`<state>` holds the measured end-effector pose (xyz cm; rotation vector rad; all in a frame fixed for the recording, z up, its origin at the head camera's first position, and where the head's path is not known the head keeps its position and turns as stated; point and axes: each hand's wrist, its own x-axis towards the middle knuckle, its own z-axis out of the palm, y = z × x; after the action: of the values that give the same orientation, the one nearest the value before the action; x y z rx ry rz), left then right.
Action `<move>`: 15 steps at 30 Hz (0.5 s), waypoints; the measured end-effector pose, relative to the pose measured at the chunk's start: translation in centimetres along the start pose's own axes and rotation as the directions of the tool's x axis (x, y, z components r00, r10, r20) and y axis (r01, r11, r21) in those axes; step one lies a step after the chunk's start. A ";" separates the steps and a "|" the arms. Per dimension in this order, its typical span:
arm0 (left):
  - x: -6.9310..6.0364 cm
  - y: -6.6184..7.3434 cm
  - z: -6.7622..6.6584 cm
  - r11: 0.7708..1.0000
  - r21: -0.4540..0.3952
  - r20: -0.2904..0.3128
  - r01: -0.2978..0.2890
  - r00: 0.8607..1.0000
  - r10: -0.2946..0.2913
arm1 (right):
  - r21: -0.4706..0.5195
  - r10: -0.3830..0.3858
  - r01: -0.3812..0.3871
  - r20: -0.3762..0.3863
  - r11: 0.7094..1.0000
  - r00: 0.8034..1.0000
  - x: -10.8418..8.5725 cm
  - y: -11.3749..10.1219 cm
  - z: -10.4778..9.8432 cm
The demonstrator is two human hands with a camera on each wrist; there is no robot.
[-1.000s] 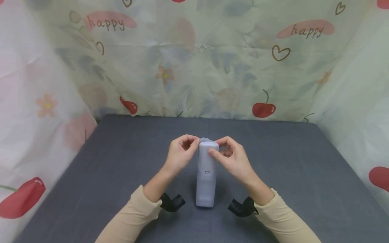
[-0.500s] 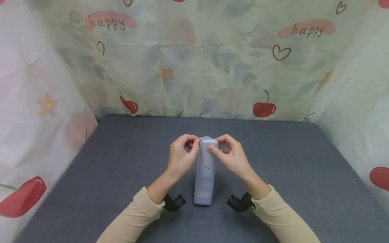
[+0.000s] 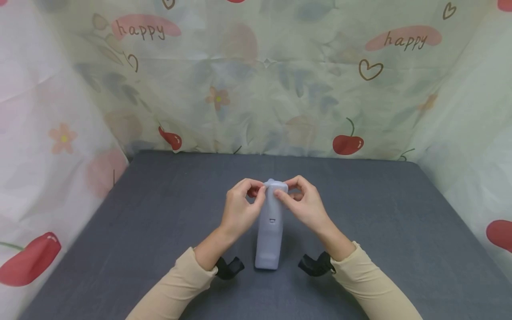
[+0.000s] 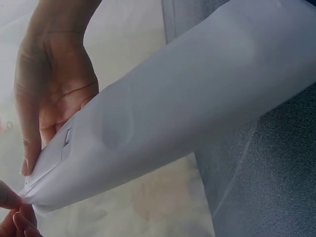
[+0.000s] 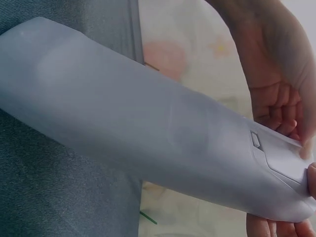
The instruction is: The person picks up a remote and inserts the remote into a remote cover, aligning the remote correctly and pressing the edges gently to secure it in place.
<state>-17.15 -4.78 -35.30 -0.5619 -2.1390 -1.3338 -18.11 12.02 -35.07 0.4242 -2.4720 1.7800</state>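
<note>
A pale grey-white remote control (image 3: pixel 269 246) stands on end, leaning slightly, its back with the small battery-door latch facing the person. Over it lies a smooth, thin cover (image 4: pixel 163 98), bunched into a small fold at the upper corner. The left hand (image 3: pixel 242 209) pinches that fold between thumb and index finger. On the other side, the right hand (image 3: pixel 306 204) grips the top end, thumb on the back and index finger behind the upper edge. In the right wrist view the battery door (image 5: pixel 284 155) shows near the held end. The remote's front is hidden.
A dark grey cloth-covered table (image 3: pixel 160 222) lies beneath. Patterned curtains (image 3: pixel 264 89) rise behind it and at both sides. Black wrist straps (image 3: pixel 230 268) stick out from the cream sleeves (image 3: pixel 180 284).
The remote's lower end has shifted slightly left and its top tilts away a little. The left fingers have moved slightly right, closer over the top corner. The right hand keeps its grip.
</note>
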 end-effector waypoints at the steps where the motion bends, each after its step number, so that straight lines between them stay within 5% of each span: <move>1: 0.0 0.0 0.0 1.000 0.001 0.010 -0.008 1.000 0.008 | 0.003 0.003 -0.003 -0.002 1.000 1.000 0.0 0.0 0.0; 7: -0.3 0.1 0.3 1.000 0.010 0.050 -0.024 0.998 0.023 | 0.027 -0.002 0.003 -0.011 1.000 1.000 0.1 0.3 0.0; 15: -0.5 0.1 0.7 0.999 0.004 0.028 -0.052 0.998 0.052 | 0.007 -0.021 0.021 -0.035 1.000 0.999 0.3 0.3 0.2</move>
<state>-16.87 -4.08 -35.82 -0.6337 -2.1349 -1.3000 -18.45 11.87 -35.30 0.4146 -2.4290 1.7740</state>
